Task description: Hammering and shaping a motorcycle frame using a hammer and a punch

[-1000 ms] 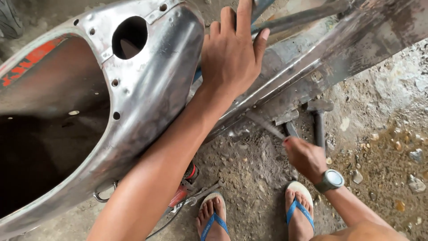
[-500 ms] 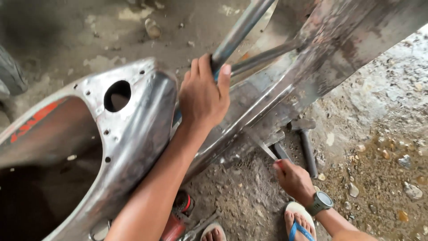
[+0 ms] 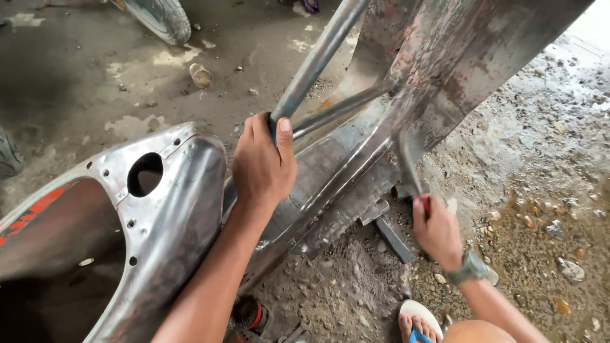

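Observation:
My left hand (image 3: 260, 168) is wrapped around a grey metal tube (image 3: 318, 57) that slants up from a bare metal vehicle frame (image 3: 457, 70). My right hand (image 3: 437, 235), with a watch (image 3: 469, 270) on its wrist, grips the red handle of a curved dark metal tool (image 3: 406, 159). The tool's upper end rests against the frame's lower edge. To the left lies a rounded bare-metal body shell (image 3: 178, 209) with a round hole (image 3: 145, 173) and a strip of red paint.
The ground is dirt and gravel, wet at the right. A flat metal bracket (image 3: 394, 240) lies under the frame. My sandalled foot (image 3: 416, 321) is at the bottom, a red-and-black object (image 3: 251, 314) beside it. A tyre (image 3: 159, 16) and a small cup (image 3: 201, 75) lie farther off.
My left hand went from lying flat on the frame to gripping the tube. My right hand rose from the ground, bringing the tool up to the frame. The view tilted upward.

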